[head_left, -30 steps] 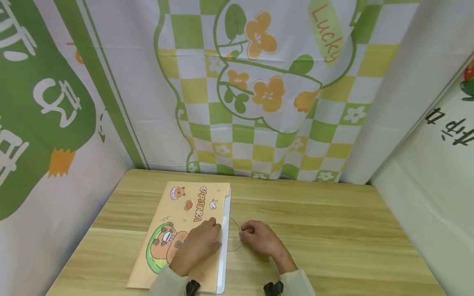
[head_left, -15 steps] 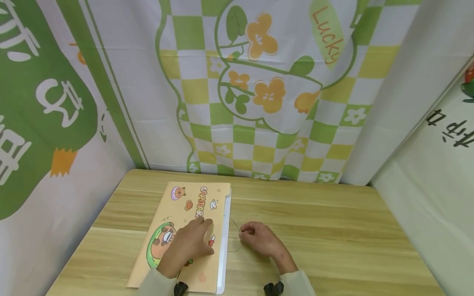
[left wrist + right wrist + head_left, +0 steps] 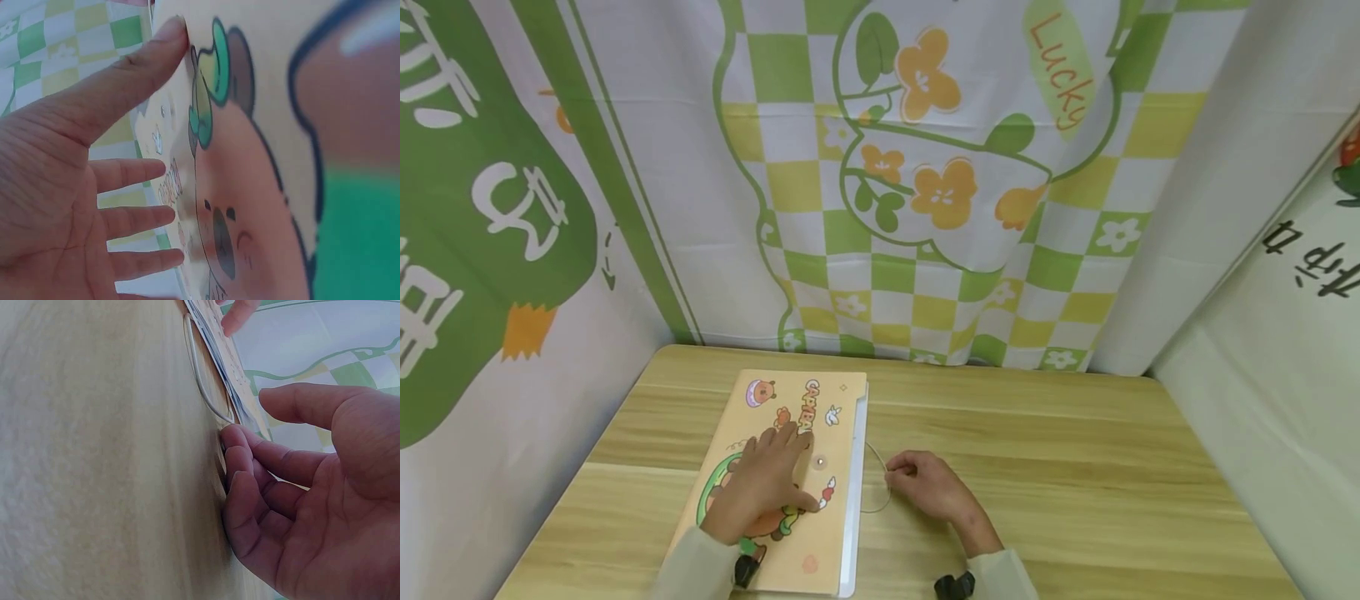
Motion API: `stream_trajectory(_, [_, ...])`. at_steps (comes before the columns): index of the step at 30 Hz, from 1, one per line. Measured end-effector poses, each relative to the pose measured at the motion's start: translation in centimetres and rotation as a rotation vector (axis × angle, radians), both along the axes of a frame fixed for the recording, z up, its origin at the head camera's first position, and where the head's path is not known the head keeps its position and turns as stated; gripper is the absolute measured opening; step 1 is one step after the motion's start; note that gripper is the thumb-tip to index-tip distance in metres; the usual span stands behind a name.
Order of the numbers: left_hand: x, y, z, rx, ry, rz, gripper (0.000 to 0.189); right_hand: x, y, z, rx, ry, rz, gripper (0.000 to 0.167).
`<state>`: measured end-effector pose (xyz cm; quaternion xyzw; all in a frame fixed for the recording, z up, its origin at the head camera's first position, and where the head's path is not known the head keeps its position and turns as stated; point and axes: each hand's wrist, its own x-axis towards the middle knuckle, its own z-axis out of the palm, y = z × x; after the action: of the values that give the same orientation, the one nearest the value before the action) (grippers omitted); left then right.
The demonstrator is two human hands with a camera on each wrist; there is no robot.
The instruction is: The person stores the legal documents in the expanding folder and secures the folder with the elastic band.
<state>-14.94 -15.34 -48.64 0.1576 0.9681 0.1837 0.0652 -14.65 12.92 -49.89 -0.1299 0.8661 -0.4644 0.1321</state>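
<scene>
A tan folder [image 3: 838,550] with printed cartoon capybaras and the word CAPYBARA lies flat on the wooden table. My left hand [image 3: 763,479], fingers spread, is over its cover; in the left wrist view the thumb [image 3: 140,72] reaches to the printed surface. A small round button [image 3: 820,461] shows beside that hand. From the folder's white right edge a thin pale cord [image 3: 882,454] bows out in a loop. My right hand [image 3: 925,483] rests on the table with curled fingers, tips right at the loop's outer end. In the right wrist view its thumb [image 3: 306,403] stands apart from the fingers.
The wooden table [image 3: 1075,483] extends to the right of the folder. A green and yellow checked curtain [image 3: 925,292] hangs behind it, with printed white cloth [image 3: 550,375] on the left and a pale wall [image 3: 1262,375] on the right.
My left hand has slid left from near the folder's right edge, its fingers spreading and uncovering the button. The right hand, cord and folder stay nearly where they were.
</scene>
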Motion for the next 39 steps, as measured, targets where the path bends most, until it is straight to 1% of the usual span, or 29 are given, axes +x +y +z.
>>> stream_trajectory(3, [-0.1,-0.3,0.2,0.025,-0.065,0.031,0.110,0.0,0.0,-0.1,-0.004,-0.002,0.000,0.022])
stream_trajectory(5, [-0.1,-0.4,0.2,0.029,-0.096,0.053,0.115,0.1,-0.1,-0.1,-0.004,-0.003,0.002,0.021])
stream_trajectory(11, [-0.3,-0.9,-0.1,0.032,-0.144,0.082,0.121,0.1,-0.1,-0.1,-0.004,-0.010,-0.006,0.022])
stream_trajectory(20, [-0.6,-1.1,-0.4,-0.008,-0.217,0.094,0.121,-0.2,-0.1,-0.1,0.009,-0.008,-0.009,0.021])
stream_trajectory(25, [-0.7,-1.2,-0.3,-0.001,-0.236,0.092,0.120,-0.2,-0.3,0.1,0.030,0.001,-0.022,0.019])
stream_trajectory(28, [-0.7,-1.2,-0.4,0.006,-0.246,0.089,0.120,-0.2,-0.5,0.2,0.032,0.013,-0.012,0.015])
stream_trajectory(31, [-0.7,-1.2,-0.4,0.011,-0.254,0.094,0.120,-0.3,-0.8,0.3,0.004,0.003,0.006,0.012])
stream_trajectory(37, [-0.6,-1.2,-0.5,0.014,-0.271,0.088,0.120,-0.5,-1.1,0.0,-0.159,-0.104,0.041,0.016])
stream_trajectory(39, [-0.6,-1.2,-0.5,0.005,-0.279,0.090,0.120,-0.6,-1.2,-0.1,-0.182,-0.116,0.051,0.015])
